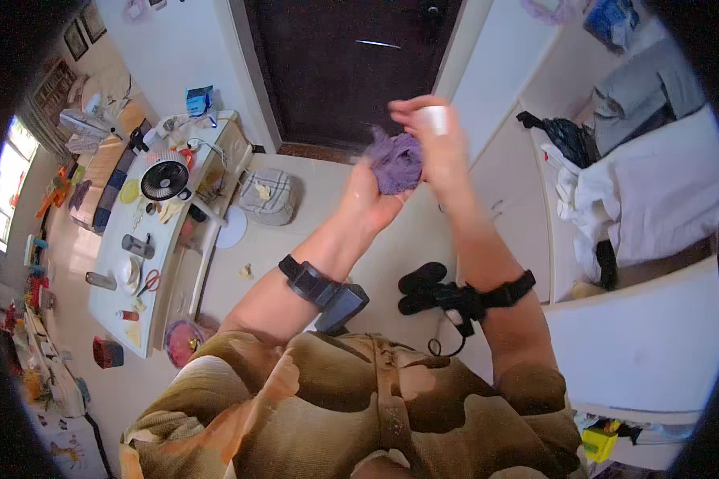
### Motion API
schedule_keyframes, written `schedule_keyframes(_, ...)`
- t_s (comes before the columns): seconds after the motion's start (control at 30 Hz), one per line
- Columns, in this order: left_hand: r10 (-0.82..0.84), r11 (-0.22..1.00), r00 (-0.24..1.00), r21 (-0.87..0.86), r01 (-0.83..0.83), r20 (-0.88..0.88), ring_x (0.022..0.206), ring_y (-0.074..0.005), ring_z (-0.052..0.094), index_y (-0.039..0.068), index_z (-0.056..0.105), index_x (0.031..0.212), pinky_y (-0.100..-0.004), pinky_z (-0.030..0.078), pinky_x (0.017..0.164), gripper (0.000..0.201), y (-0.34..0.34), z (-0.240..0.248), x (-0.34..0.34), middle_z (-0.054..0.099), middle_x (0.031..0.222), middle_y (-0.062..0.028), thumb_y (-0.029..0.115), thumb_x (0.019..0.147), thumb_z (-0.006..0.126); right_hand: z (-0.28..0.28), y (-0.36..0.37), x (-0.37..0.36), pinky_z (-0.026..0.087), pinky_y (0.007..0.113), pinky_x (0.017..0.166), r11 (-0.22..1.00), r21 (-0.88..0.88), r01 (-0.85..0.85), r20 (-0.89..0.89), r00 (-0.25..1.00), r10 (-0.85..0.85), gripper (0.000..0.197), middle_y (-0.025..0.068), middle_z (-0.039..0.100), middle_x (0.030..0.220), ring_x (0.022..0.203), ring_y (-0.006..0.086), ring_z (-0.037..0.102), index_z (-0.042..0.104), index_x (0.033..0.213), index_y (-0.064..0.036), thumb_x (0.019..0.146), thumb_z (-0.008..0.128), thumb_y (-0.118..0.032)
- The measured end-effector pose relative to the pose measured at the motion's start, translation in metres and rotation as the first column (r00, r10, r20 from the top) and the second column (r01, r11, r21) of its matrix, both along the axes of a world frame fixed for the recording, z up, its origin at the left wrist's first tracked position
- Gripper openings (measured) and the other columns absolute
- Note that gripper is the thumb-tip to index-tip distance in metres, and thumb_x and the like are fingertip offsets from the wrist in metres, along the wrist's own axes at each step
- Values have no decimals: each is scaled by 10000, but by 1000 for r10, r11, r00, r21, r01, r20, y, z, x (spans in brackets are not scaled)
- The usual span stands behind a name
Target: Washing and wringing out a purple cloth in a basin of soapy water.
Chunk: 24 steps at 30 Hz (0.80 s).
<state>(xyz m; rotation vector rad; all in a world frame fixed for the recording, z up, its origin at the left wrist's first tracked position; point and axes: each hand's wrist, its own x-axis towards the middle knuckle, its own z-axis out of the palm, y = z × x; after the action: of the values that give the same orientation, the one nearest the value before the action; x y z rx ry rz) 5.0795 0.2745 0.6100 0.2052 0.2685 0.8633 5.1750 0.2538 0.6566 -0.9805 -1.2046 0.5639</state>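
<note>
A soft purple bundle [397, 164], which looks like a ball of yarn, rests in my left hand [366, 199]. The fingers of that hand curl round it from below and the left. Just above and to the right of the bundle is my right hand [433, 132], with a white band across it. Its fingers point left over the bundle and are smeared by motion, so whether they pinch a strand is not clear. Black straps with devices sit on both forearms.
A dark door [351, 72] stands ahead. On the left, a white table [164, 263] carries a fan [164, 180], scissors [150, 281] and a cup. A checked stool [269, 196] stands beside it. To the right is an open drawer of folded clothes [647, 184]. Black slippers [422, 287] lie on the floor.
</note>
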Motion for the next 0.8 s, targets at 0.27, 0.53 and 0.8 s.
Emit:
schedule_keyframes(0.27, -160, 987, 955, 31, 157, 249, 1043, -219, 500, 139, 531, 1078, -402, 396, 917, 461, 107, -21, 21, 534, 1091, -61, 534, 890, 384, -27, 70, 10, 434, 355, 840, 982, 185, 42, 633, 759, -152, 201, 114, 606, 977, 957, 253, 574, 560, 993, -47, 815, 552, -140)
schedule_keyframes(0.53, -275, 961, 959, 18, 274, 68, 1164, -274, 426, 172, 452, 1207, -469, 340, 975, 450, 156, 1, 51, 458, 1265, -61, 486, 914, 319, -39, 138, 53, 451, 401, 796, 914, -227, 337, 512, 840, -182, 186, 132, 612, 947, 914, 288, 588, 589, 962, -114, 783, 548, -144)
schedule_keyframes(0.8, -259, 965, 958, 84, 250, 120, 1130, -266, 445, 209, 449, 1208, -516, 371, 918, 401, 186, -15, 57, 499, 1220, -61, 452, 893, 397, -11, 184, 50, 474, 353, 778, 930, -191, 315, 531, 830, -173, 165, 108, 624, 1006, 927, 260, 600, 603, 946, -106, 823, 531, -188)
